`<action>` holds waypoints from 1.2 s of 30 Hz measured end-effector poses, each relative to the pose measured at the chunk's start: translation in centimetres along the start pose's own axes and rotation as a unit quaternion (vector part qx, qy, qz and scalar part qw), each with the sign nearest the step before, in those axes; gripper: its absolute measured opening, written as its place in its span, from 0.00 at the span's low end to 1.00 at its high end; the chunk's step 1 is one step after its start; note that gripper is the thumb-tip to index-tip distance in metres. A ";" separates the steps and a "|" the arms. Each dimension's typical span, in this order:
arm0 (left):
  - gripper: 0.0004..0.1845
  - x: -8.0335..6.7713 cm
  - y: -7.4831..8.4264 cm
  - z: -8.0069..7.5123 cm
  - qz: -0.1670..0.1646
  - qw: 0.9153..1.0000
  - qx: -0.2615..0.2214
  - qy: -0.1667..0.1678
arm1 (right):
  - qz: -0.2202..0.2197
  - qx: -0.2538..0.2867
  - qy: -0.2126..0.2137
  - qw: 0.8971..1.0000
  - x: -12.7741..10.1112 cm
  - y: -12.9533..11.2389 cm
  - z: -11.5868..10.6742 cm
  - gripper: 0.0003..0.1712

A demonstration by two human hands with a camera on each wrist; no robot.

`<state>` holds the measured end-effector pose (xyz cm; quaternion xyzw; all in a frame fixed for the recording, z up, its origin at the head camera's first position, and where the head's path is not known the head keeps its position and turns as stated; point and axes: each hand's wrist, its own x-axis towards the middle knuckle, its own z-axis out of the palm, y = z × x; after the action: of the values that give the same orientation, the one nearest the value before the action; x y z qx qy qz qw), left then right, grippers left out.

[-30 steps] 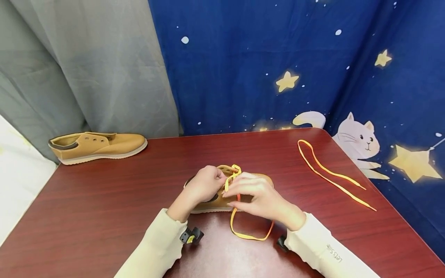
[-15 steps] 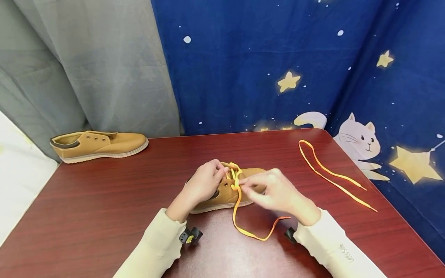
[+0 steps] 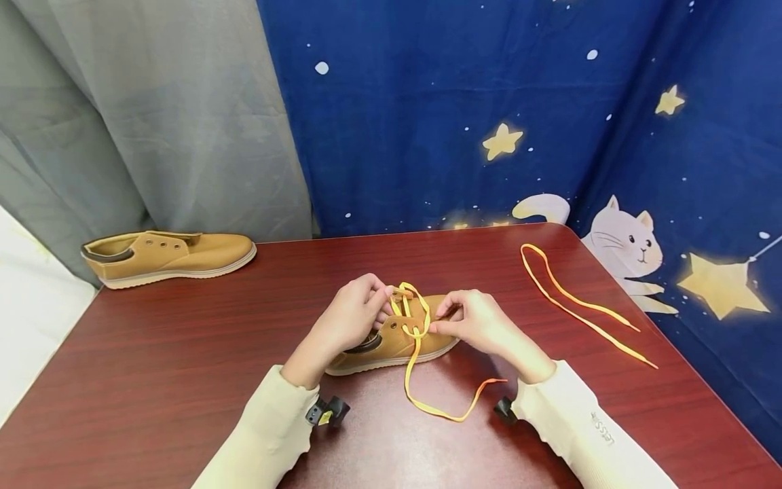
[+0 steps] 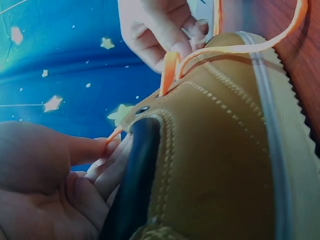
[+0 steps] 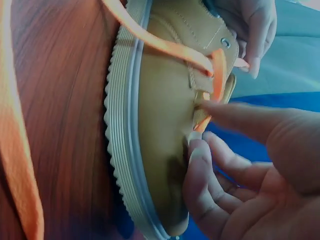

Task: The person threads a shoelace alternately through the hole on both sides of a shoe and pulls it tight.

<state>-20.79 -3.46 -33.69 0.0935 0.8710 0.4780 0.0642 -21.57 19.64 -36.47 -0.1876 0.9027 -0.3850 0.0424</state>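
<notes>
A tan lace-up shoe [image 3: 386,354] lies in front of me, toe to the right, with a yellow-orange shoelace [image 3: 435,411] run through some of its eyelets. My left hand [image 3: 349,318] is at the shoe's opening. In the left wrist view its thumb and fingers pinch an end of the lace [image 4: 114,135] by the upper eyelet. My right hand [image 3: 479,320] is over the toe side, thumb and forefinger apart. In the right wrist view the thumb [image 5: 235,116] reaches to the lace loop, while the bent fingers rest by the shoe's upper.
A second tan shoe [image 3: 210,255], without a lace, stands at the table's far left corner. Another yellow-orange lace [image 3: 568,312] lies folded in a long loop on the right. The reddish wooden table [image 3: 153,380] meets curtains at the back.
My right hand has drawn back toward the toe, and its fingers have spread. The lace at the eyelets now forms a wider loop. The lace's free tail has swung right on the table.
</notes>
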 end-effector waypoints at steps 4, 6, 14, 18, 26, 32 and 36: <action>0.11 0.1 -0.1 -0.6 0.001 1.000 -0.024 -0.005 | -0.032 -0.013 -0.015 0.999 0.2 0.4 0.2 0.11; 0.12 0.1 -0.1 -0.8 0.001 1.000 -0.026 -0.006 | -0.049 0.010 -0.033 0.998 0.4 0.7 0.3 0.11; 0.12 0.1 -0.2 -1.4 0.000 1.000 -0.025 -0.005 | -0.009 0.153 -0.096 0.984 0.6 0.7 0.9 0.16; 0.12 0.1 -0.2 -1.6 -0.002 0.999 -0.041 -0.006 | 0.014 0.186 -0.083 0.979 0.6 0.3 1.7 0.14; 0.14 -0.1 -0.4 -2.8 -0.007 0.994 -0.109 -0.008 | 0.015 0.199 -0.059 0.978 0.5 0.2 2.3 0.09; 0.15 -0.1 -0.7 -4.3 0.006 0.990 -0.139 0.011 | 0.010 0.186 -0.063 0.981 0.5 0.4 2.2 0.08; 0.14 -0.2 -0.6 -5.4 0.009 0.984 -0.173 0.034 | 0.014 0.194 -0.062 0.979 0.5 0.3 2.1 0.09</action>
<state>-21.77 -8.26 -31.30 0.0726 0.7761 0.6248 0.0451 -21.63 18.19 -38.13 -0.1868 0.8091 -0.5396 0.1392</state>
